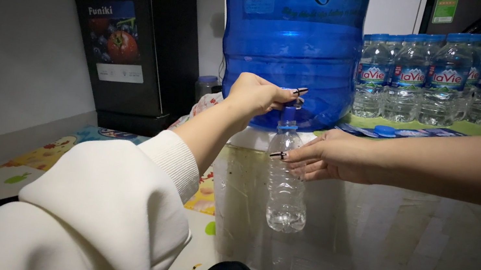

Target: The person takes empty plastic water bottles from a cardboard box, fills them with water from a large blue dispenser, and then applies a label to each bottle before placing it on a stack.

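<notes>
Holding a small clear bottle [286, 186] upright, right hand [332, 158] grips its shoulder from the right. Left hand [255, 95] pinches the tap [294, 100] directly above the bottle's mouth, under the big blue jug [293, 39].

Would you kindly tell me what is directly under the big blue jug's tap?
A small clear bottle, held by the right hand. The left hand covers the tap itself.

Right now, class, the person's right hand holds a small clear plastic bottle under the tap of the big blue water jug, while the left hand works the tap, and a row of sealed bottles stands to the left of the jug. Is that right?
Not quite. The head view shows the row of sealed bottles to the right of the big blue water jug. The right hand does hold the small clear plastic bottle under the tap, which the left hand works.
</notes>
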